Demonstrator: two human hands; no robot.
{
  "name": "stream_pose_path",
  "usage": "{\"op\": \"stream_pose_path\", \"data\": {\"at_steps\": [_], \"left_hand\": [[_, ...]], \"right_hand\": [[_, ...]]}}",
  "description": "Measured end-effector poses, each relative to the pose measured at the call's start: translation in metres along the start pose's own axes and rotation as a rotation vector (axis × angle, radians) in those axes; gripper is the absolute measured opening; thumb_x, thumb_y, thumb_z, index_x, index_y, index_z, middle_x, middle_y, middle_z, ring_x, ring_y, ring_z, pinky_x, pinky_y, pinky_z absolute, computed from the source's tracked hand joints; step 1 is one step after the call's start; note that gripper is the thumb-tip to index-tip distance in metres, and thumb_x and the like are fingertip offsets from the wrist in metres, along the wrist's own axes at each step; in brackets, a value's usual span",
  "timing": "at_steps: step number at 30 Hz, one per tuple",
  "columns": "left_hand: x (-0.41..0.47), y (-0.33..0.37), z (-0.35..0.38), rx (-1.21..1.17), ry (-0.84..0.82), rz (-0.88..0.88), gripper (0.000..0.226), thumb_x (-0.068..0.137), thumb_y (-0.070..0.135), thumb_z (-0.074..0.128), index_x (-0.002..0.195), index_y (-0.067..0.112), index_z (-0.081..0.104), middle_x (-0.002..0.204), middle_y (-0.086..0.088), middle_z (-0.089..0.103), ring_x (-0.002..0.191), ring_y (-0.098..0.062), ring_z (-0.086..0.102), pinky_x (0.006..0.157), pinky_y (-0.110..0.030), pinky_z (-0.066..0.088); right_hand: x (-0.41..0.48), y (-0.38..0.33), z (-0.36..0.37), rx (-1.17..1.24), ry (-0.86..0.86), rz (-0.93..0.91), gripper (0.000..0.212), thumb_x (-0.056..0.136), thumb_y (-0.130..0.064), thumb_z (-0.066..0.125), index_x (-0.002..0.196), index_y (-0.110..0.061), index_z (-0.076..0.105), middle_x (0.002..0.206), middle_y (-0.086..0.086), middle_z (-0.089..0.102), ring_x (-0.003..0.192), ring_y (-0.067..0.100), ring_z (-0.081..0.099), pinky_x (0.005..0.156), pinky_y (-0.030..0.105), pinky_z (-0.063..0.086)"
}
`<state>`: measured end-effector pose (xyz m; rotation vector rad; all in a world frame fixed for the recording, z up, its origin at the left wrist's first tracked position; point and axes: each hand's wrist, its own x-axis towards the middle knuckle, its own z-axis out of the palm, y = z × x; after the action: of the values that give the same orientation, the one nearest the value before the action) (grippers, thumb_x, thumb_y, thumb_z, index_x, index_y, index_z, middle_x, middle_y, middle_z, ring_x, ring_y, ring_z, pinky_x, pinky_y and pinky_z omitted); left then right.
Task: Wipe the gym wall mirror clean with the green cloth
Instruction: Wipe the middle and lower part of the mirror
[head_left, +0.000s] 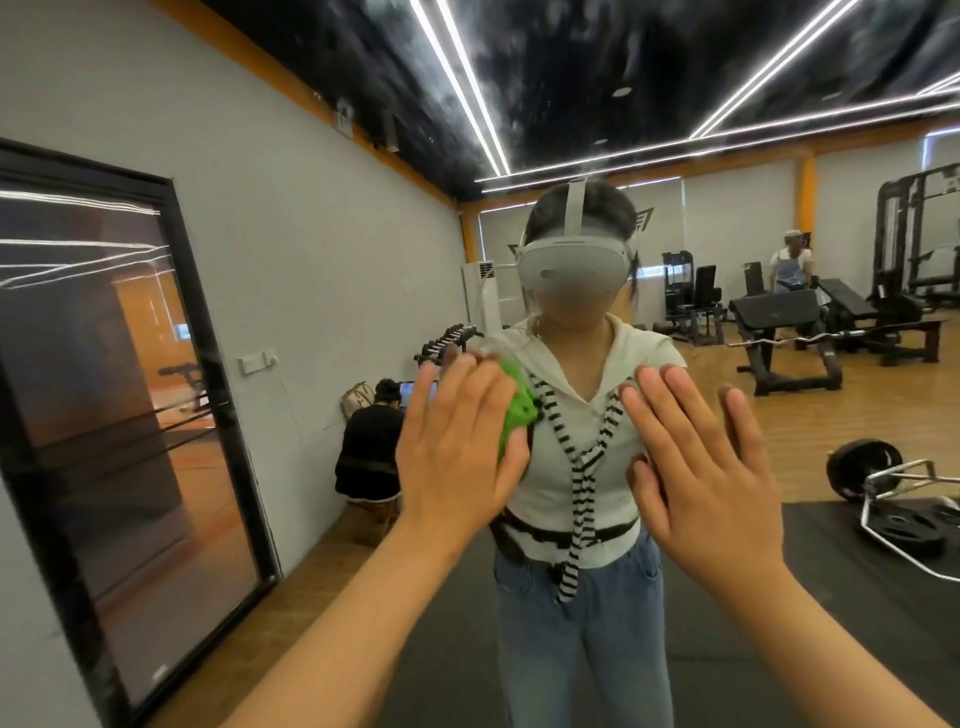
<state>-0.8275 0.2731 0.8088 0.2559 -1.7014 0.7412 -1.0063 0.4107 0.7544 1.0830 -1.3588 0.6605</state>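
The wall mirror fills the view straight ahead and reflects me and the gym behind me. My left hand presses the crumpled green cloth flat against the glass with straight fingers; most of the cloth is hidden under the palm. My right hand lies flat on the glass to the right of it, fingers straight and spread, holding nothing.
A black-framed glass door stands in the grey wall on the left. The reflection shows a seated person by the wall, a dumbbell rack, weight benches, a barbell on a black mat, and a wooden floor.
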Motion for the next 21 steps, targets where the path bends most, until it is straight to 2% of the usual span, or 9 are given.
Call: {"op": "stream_pose_path", "data": {"at_steps": [3,6,9,13,18,21], "left_hand": [[0.001,0.007,0.001,-0.053,0.034,-0.082,0.033,0.089,0.023,0.049,0.118,0.008,0.051,0.124,-0.007,0.047,0.121,-0.027,0.046,0.122,-0.036,0.015],[-0.038,0.012,-0.004,-0.030,-0.050,0.016,0.033,0.089,0.024,0.050,0.118,0.009,0.053,0.124,-0.007,0.050,0.120,-0.026,0.048,0.124,-0.036,0.016],[-0.042,0.003,-0.007,0.031,-0.119,0.061,0.040,0.090,0.028,0.049,0.125,0.008,0.051,0.134,-0.008,0.046,0.132,-0.027,0.042,0.125,-0.038,0.009],[-0.013,0.000,-0.008,0.032,-0.139,-0.014,0.050,0.098,0.028,0.041,0.144,0.007,0.041,0.156,-0.009,0.034,0.147,-0.027,0.025,0.126,-0.041,0.004],[-0.011,0.016,0.000,0.010,-0.188,-0.050,0.059,0.105,0.036,0.028,0.156,0.008,0.017,0.166,-0.005,0.009,0.154,-0.020,0.000,0.126,-0.041,0.001],[-0.012,0.012,0.006,0.060,-0.233,0.106,0.062,0.107,0.045,0.015,0.156,0.008,0.011,0.167,-0.004,-0.007,0.154,-0.019,-0.004,0.125,-0.040,-0.003]], "right_hand": [[0.000,0.001,0.000,-0.001,0.000,-0.001,0.055,0.102,-0.026,0.036,0.156,-0.014,0.031,0.161,0.006,0.031,0.151,0.022,0.025,0.123,0.049,0.015],[0.000,0.001,0.000,-0.003,-0.014,-0.005,0.055,0.103,-0.027,0.036,0.156,-0.014,0.030,0.162,0.006,0.028,0.151,0.021,0.023,0.123,0.050,0.016],[0.000,0.000,0.000,-0.013,-0.013,-0.002,0.055,0.102,-0.027,0.036,0.156,-0.014,0.030,0.162,0.006,0.028,0.152,0.021,0.022,0.124,0.049,0.015],[0.000,0.000,0.000,-0.016,-0.013,-0.001,0.056,0.101,-0.026,0.038,0.156,-0.014,0.031,0.162,0.006,0.029,0.152,0.021,0.023,0.124,0.049,0.015],[0.000,0.001,0.000,-0.017,-0.022,-0.011,0.057,0.101,-0.027,0.038,0.156,-0.015,0.029,0.164,0.004,0.024,0.152,0.021,0.020,0.124,0.049,0.014],[-0.001,0.001,0.001,-0.013,-0.019,-0.007,0.056,0.103,-0.028,0.035,0.157,-0.016,0.028,0.165,0.003,0.022,0.153,0.019,0.019,0.124,0.048,0.013]]}}
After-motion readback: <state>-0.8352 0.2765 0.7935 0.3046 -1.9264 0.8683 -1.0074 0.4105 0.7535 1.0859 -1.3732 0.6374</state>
